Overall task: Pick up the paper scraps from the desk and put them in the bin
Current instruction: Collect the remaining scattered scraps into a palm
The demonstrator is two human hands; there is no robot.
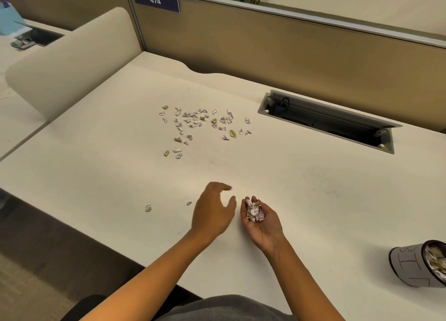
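Both forearms bare, no sleeves/watch/rings visible; grey garment (224, 307) at btm edge, over lap

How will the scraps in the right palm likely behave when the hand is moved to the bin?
The scraps look small, crumpled and probably very light, so a fast move may scatter them. They lie loose in the cupped right hand, with nothing covering them, so tilting likely spills some. The bin stands near on the right, so a short, level carry seems enough.

A tan partition (265, 55) bearing a "474" sign (155, 0) backs the cream divider (72, 62).
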